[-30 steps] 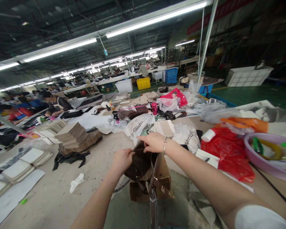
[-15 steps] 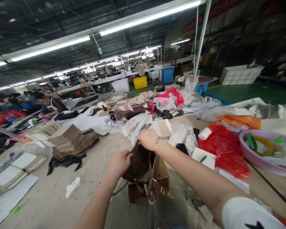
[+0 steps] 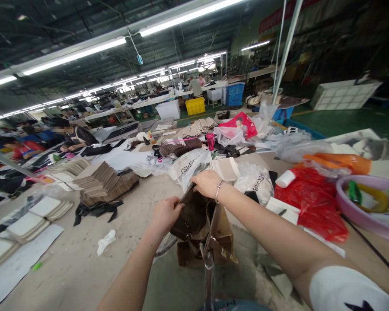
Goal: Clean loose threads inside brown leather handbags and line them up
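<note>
Red plastic is spread at right, card piles at left. Just under the fingers, 1 brown bag is held, its top edge pinched by the left hand and right hand.

Red plastic bag beside purple basin; 1 yellow crate beyond.

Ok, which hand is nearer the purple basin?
Right. The right hand holds the edge of the brown bag, left of the purple basin; the left hand holds it farther left.

The table carries stacked panels and plastic bags.
</note>
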`<state>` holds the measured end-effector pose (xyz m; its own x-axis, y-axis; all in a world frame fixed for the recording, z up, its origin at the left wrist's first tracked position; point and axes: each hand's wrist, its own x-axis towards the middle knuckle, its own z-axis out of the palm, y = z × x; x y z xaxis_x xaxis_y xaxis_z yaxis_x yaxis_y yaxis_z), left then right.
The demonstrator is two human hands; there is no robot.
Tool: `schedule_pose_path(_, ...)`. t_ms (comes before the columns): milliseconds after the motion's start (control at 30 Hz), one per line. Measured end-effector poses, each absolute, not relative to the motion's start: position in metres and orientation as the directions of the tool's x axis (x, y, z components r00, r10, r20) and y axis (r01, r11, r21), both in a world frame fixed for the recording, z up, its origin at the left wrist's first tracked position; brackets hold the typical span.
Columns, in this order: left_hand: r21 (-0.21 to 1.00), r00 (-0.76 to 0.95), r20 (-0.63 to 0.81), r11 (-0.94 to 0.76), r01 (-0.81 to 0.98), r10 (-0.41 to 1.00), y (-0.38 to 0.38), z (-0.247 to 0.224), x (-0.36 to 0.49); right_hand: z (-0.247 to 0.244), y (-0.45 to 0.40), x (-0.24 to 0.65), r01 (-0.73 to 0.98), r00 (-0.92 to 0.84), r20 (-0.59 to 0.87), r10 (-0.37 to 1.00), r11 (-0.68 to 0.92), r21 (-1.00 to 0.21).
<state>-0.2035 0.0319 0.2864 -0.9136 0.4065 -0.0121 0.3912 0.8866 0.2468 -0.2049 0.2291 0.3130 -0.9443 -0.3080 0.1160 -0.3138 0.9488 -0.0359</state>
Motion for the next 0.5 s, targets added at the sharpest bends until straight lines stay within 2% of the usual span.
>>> schedule_pose_path(233, 0.305, -0.913, -0.018, 0.872, 0.383, 0.408, 0.0308, 0.2854, -0.2027, 0.3128, 0.2245, -0.2121, -0.314, -0.945, 0.106, -0.308, 0.948, -0.048)
schedule_pose_path(500, 0.272, -0.915, -0.061, 0.889, 0.369, 0.398, 0.0307, 0.2882, -0.2086, 0.3107, 0.2282, -0.2156, -0.336, -0.939, 0.102, -0.329, 0.94, -0.061)
